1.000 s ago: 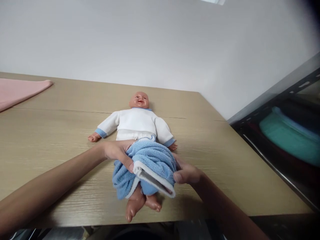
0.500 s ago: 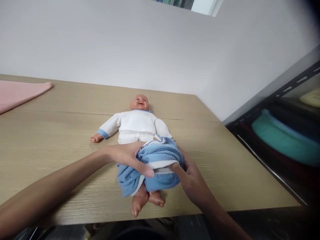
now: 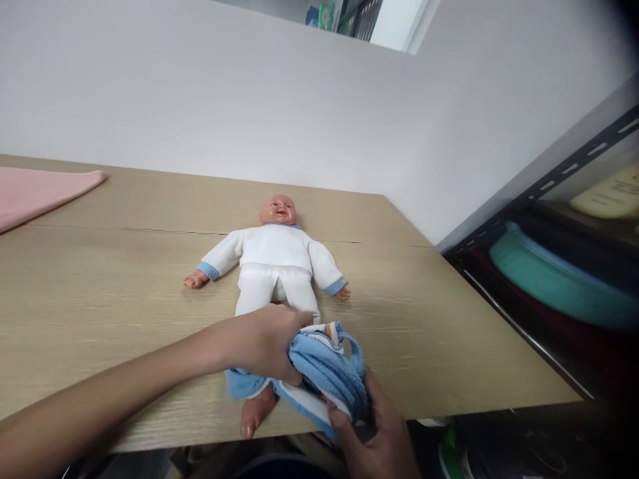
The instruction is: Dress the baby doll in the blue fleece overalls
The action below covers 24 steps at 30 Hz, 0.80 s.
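A baby doll (image 3: 276, 246) lies on its back, head toward the wall, in a white top and white pants. Blue terry overalls (image 3: 327, 369) with white trim and a strap are bunched around its lower legs. On the left of the view, one bare foot (image 3: 257, 411) sticks out below the cloth; the other foot is hidden. My left hand (image 3: 267, 338) is closed on the overalls beside the doll's knee, its fingertips mostly out of sight. My right hand (image 3: 374, 426) grips the gathered leg of the overalls at the table's front edge, thumb toward the opening.
The doll lies on a wooden table (image 3: 124, 279). A pink cloth (image 3: 44, 193) is at the far left. To the right stands a dark metal shelf (image 3: 564, 169) with a teal basin (image 3: 554, 286) and a pale yellow bottle (image 3: 612, 196). A grey wall (image 3: 200, 100) rises behind.
The overalls have come down off the thighs, showing more of the white pants. My right hand has moved down toward the table edge with the cloth. The doll's second foot is now covered.
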Each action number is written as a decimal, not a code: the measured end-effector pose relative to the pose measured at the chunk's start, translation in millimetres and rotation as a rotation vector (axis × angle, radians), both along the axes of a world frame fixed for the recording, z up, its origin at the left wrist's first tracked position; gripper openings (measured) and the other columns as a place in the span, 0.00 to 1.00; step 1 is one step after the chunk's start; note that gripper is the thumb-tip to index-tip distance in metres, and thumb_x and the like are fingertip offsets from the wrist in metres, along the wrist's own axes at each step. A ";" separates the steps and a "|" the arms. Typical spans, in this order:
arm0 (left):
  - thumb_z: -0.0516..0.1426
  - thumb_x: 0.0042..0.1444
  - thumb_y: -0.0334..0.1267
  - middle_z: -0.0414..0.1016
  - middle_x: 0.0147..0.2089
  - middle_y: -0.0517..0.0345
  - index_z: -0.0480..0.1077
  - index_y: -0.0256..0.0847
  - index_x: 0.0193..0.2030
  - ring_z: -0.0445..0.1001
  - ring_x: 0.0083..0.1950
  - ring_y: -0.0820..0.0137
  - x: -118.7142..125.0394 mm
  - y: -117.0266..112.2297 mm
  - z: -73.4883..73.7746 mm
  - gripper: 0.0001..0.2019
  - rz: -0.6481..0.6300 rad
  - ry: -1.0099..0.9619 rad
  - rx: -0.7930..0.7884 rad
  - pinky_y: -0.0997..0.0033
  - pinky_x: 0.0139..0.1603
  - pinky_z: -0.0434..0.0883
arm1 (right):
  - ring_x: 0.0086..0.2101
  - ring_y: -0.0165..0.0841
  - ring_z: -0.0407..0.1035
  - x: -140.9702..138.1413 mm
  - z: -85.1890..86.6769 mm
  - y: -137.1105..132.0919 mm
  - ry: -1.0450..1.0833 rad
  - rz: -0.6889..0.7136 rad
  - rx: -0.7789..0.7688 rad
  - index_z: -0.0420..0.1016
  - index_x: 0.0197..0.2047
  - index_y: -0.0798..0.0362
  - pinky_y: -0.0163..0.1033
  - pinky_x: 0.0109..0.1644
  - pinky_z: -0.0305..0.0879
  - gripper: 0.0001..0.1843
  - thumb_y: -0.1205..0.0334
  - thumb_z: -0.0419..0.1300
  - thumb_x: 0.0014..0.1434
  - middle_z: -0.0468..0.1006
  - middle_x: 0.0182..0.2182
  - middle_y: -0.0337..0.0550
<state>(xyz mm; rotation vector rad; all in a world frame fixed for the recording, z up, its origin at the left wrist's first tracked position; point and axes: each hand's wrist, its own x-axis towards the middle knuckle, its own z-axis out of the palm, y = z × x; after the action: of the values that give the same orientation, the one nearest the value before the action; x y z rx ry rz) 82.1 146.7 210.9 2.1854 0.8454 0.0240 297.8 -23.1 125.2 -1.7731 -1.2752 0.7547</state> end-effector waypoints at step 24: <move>0.72 0.53 0.43 0.83 0.50 0.52 0.66 0.46 0.57 0.84 0.52 0.47 4.7 -14.1 -13.1 0.28 -0.005 0.089 0.100 0.58 0.48 0.72 | 0.66 0.59 0.82 -1.8 -70.7 -12.3 -0.180 -0.118 0.226 0.78 0.73 0.53 0.61 0.69 0.82 0.29 0.50 0.64 0.74 0.85 0.66 0.63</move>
<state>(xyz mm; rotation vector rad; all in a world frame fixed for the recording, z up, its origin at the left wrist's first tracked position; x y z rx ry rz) 86.9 132.7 197.8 2.2965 0.9057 -0.0350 296.0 -35.4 54.5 -1.7421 -1.3035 0.3750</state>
